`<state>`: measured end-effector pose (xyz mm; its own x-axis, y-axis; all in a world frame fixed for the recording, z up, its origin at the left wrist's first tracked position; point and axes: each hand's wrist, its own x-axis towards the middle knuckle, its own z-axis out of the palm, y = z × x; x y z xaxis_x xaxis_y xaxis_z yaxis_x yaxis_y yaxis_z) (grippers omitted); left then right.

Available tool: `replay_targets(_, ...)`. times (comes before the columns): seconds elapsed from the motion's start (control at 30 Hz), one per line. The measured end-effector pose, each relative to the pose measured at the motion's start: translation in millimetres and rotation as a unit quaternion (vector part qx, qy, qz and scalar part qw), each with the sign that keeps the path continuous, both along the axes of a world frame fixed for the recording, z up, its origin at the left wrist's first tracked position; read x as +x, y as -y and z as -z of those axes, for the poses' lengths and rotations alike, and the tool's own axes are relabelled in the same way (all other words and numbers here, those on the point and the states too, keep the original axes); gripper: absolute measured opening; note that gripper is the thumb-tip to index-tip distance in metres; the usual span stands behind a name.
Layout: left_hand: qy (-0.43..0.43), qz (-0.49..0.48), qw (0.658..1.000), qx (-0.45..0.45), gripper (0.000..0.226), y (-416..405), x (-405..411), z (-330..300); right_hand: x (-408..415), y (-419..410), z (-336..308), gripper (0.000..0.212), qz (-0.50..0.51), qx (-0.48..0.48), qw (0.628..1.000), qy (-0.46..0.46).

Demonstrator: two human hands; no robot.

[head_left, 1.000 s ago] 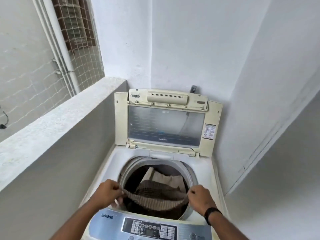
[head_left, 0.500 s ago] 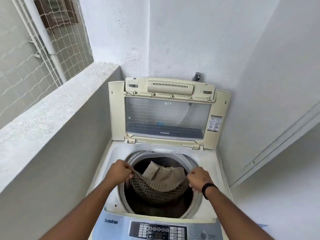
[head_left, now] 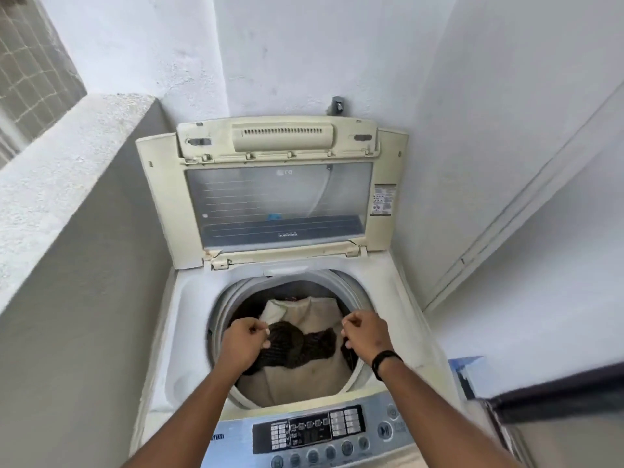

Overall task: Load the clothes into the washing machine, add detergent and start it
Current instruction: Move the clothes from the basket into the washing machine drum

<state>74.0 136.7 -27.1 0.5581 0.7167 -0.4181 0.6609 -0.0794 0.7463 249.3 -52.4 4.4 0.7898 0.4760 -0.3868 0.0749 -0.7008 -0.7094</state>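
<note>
The top-loading washing machine [head_left: 189, 298] stands with its lid [head_left: 280, 197] raised against the back wall. In the drum [head_left: 226, 309] a dark brown knitted garment [head_left: 300, 346] lies crumpled on beige cloth [head_left: 304, 380]. My left hand [head_left: 241, 344] hovers over the garment's left end with its fingers curled, and nothing shows between them. My right hand [head_left: 364, 336], a black band on its wrist, is over the drum's right rim, also curled and apart from the garment. The control panel [head_left: 310, 430] runs along the front.
A grey concrete parapet [head_left: 67, 184] closes the left side, with netting above it. White walls stand close behind and to the right. A tap [head_left: 337, 104] pokes out above the lid. A blue-and-white box [head_left: 469, 376] and a dark-edged surface [head_left: 557, 396] sit at the right.
The knitted garment, earlier stretched between both hands above the drum, now lies slumped in the drum. Both hands have moved further over the drum, and the view has tilted downwards.
</note>
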Motion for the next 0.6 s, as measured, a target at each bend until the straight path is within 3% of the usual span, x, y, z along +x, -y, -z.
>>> replay_targets(0.2,0.049,0.034,0.998,-0.03,0.032,57,41,-1,-8,58,-21,0.019,0.069,0.036,0.997,0.012)
replay_targets(0.37,0.103,0.129,0.986,-0.021,0.005,122,83,-4,-7,142,-37,0.018,0.198,0.092,0.976,0.009)
replay_targets(0.47,0.132,0.208,0.969,-0.02,0.016,175,110,-17,-14,217,-43,0.022,0.277,0.113,0.954,0.03)
replay_targets(0.6,0.154,0.303,0.94,-0.004,0.012,275,131,-40,-45,328,-43,0.03,0.393,0.155,0.905,0.044)
